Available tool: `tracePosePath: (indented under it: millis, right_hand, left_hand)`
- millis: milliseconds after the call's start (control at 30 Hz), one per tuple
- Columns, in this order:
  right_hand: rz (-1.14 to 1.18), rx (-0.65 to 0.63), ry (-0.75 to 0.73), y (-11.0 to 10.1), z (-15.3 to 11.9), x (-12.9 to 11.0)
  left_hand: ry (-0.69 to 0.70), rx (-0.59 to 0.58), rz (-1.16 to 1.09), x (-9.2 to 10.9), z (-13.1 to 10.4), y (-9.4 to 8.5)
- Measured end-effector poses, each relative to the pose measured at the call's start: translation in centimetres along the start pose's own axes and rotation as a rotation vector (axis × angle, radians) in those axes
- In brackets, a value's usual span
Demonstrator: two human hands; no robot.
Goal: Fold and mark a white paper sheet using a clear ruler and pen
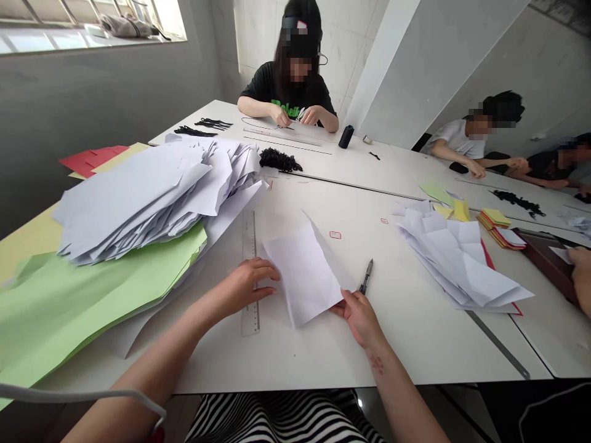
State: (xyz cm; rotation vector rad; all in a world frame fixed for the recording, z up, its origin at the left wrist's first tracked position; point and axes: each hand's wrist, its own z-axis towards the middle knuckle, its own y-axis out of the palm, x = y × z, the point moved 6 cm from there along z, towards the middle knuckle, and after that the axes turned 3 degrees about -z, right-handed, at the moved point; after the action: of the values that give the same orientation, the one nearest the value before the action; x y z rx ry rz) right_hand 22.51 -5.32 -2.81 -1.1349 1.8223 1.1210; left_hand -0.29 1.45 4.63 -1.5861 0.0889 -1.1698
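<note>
A white sheet of paper (305,274), doubled over with one uneven layer showing behind, is in front of me above the table. My right hand (362,315) pinches its lower right corner between thumb and fingers. At the sheet's left edge is my left hand (253,282), thumb and fingers apart, gripping nothing; whether its fingertips touch the paper I cannot tell. Beneath that hand lies a clear ruler (250,314), partly covered by it. A pen (366,277) rests on the table just beyond my right hand.
A tall pile of white paper (138,197) lies on green sheets (115,295) at left. Creased white papers (455,258) lie right, by a metal ruler (498,344) and a brown paper cutter (545,264) with another person's hand (580,277). Across sits a person (295,80) handling cord.
</note>
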Motion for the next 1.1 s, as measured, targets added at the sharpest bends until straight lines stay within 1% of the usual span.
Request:
tracePosePath:
  millis: [67,133,233,300,333,367,433,467,500,533,567,633,667,700,733,800,867,967,1100]
  right_hand:
    - [-0.015,-0.004,0.013,0.2,0.1,-0.1]
    - [-0.024,-0.003,0.021,0.4,0.1,-0.2]
    - [-0.045,-0.025,0.03,0.8,0.1,-0.6]
    - [-0.094,-0.013,-0.01,0.5,-0.1,-1.1]
    - [-0.142,0.031,-0.061,0.0,-0.3,-1.4]
    - [-0.215,0.108,-0.13,-0.7,-0.7,-1.7]
    - [-0.421,0.321,-0.3,-2.2,-2.4,-2.5]
    - [-0.542,0.409,-0.383,-2.6,-3.5,-2.9]
    - [-0.654,0.451,-0.465,-2.4,-4.7,-3.1]
    - [-0.758,0.414,-0.54,-1.7,-5.7,-3.2]
    - [-0.847,0.276,-0.602,-0.2,-6.4,-3.1]
    - [-1.006,-0.077,-0.718,3.4,-7.4,-2.7]
    - [-1.081,-0.167,-0.786,5.0,-7.7,-2.7]
    - [-1.148,-0.208,-0.861,6.3,-7.6,-2.9]
    - [-1.219,-0.224,-0.905,7.4,-7.1,-2.9]
    - [-1.35,-0.275,-0.932,9.1,-5.4,-2.7]
    - [-1.433,-0.336,-0.929,10.1,-3.7,-2.0]
    - [-1.484,-0.372,-0.92,10.7,-2.2,-1.0]
    - [-1.512,-0.366,-0.939,10.8,-2.1,-0.5]
  left_hand:
    - [0.068,-0.005,0.027,0.5,0.1,0.9]
    - [0.109,-0.025,0.049,0.6,0.2,2.0]
    - [0.117,-0.039,0.07,0.5,0.4,3.2]
    - [0.105,-0.032,0.077,0.6,0.5,3.6]
    - [0.098,-0.027,0.079,0.7,0.5,3.7]
    - [0.091,-0.02,0.08,0.7,0.6,3.8]
    - [0.079,-0.004,0.077,0.8,0.6,3.8]
    - [0.072,0.007,0.075,0.9,0.7,3.8]
    - [0.067,0.015,0.072,0.8,0.8,3.8]
    - [0.064,0.022,0.071,0.8,0.9,3.8]
    - [0.06,0.027,0.071,0.7,1.0,3.9]
    - [0.054,0.03,0.081,0.6,1.2,4.0]
    - [0.052,0.032,0.087,0.5,1.2,4.1]
    - [0.049,0.034,0.094,0.5,1.3,4.1]
    - [0.046,0.039,0.099,0.5,1.3,4.1]
    - [0.032,0.055,0.103,0.4,1.2,4.2]
    - [0.019,0.07,0.087,0.1,1.2,4.2]
    - [0.032,0.074,0.038,-0.4,1.3,4.3]
    - [0.043,0.085,0.024,-0.9,1.5,4.2]
